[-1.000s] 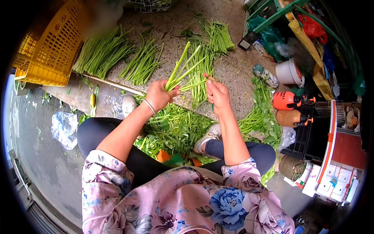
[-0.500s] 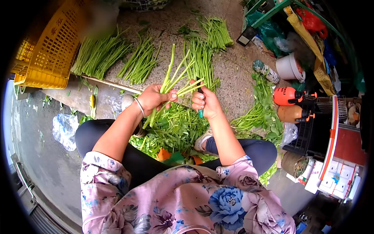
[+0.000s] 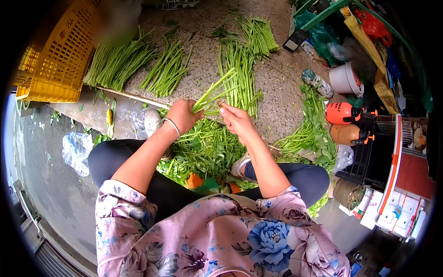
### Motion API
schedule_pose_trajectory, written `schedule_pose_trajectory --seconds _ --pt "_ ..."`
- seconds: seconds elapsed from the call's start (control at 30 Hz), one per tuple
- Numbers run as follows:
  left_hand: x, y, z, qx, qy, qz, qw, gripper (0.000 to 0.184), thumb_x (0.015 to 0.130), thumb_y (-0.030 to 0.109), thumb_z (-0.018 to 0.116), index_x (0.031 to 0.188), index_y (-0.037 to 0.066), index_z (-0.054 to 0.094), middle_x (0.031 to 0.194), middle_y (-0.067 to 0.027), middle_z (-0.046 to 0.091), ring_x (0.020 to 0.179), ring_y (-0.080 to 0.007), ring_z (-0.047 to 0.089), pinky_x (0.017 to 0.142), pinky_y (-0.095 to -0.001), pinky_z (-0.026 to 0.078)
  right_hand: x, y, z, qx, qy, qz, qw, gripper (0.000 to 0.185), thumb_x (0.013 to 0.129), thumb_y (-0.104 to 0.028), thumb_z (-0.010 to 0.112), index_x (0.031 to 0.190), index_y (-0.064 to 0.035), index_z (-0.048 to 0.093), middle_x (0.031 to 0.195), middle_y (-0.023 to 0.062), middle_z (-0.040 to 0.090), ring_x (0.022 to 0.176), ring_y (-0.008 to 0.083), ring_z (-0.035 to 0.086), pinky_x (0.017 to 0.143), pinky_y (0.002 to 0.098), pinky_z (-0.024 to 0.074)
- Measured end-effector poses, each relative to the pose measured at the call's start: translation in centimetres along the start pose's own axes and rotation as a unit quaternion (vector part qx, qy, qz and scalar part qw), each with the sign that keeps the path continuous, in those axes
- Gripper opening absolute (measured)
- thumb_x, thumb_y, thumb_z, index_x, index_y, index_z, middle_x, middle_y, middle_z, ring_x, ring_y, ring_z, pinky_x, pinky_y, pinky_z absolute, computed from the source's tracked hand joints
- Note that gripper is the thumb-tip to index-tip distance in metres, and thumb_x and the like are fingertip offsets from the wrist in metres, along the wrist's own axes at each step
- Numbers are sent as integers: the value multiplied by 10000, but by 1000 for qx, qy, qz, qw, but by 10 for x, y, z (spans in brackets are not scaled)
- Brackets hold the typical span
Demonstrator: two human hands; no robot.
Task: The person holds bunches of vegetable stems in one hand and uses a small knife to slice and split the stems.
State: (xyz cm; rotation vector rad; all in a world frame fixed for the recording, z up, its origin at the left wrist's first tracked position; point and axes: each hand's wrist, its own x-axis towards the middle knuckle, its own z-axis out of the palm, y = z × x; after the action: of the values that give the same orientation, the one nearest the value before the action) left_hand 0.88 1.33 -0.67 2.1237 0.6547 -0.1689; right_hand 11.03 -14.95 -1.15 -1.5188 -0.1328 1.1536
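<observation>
Green stems [image 3: 214, 90] fan up and to the right out of my left hand [image 3: 184, 115], which is closed around their lower ends. Close beside them is my right hand [image 3: 236, 123], its fingers pinched near the stems; what it grips is mostly hidden, with only a small brownish bit showing at the fingertips. Behind my hands, a pile of cut stems [image 3: 242, 78] lies on the stone slab [image 3: 198, 51]. Loose leafy greens [image 3: 207, 150] are heaped below my hands, between my shoes.
Further stem bundles [image 3: 121, 62] lie at the left of the slab by a yellow crate [image 3: 62, 55]. Leafy stems [image 3: 309, 131] lie at the right, near a white bucket [image 3: 344, 81] and an orange-red spray bottle [image 3: 338, 113]. A plastic bag [image 3: 77, 152] is on the ground.
The held stems have tilted further right. My right hand, which showed a dark and green handle half a second ago, has turned, and that handle is now hidden.
</observation>
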Motion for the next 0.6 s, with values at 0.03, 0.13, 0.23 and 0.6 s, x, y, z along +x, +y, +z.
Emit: schedule_pose_trajectory --seconds 0.03,0.13,0.23,0.6 --pt "-3 4 -3 0 0 -1 1000 238 714 220 665 815 8 623 654 -205 577 634 -327 577 621 -380 456 3 2 1 0 -1 1 1000 403 863 -234 535 1220 -63 462 569 -77 339 448 14 275 377 161 212" --pt "-6 7 -7 59 2 14 998 227 724 218 649 819 14 619 671 -199 582 638 -334 574 630 -385 457 12 14 0 -5 12 9 1000 382 858 -256 542 1188 -70 500 549 -83 327 438 15 272 367 175 204" --pt "0 -10 -9 88 17 -4 996 233 730 196 640 827 -11 599 700 -217 579 650 -345 573 642 -390 456 26 32 -20 -6 89 6 996 327 856 -227 549 1134 -53 549 648 -64 484 470 27 362 411 191 299" --pt "10 -6 -28 -464 59 -136 873 207 775 218 650 825 45 547 682 -19 578 526 -75 501 405 -200 337 119 44 -27 -604 241 64 757 207 742 -199 580 845 -29 636 825 156 631 767 298 620 645 379 493"
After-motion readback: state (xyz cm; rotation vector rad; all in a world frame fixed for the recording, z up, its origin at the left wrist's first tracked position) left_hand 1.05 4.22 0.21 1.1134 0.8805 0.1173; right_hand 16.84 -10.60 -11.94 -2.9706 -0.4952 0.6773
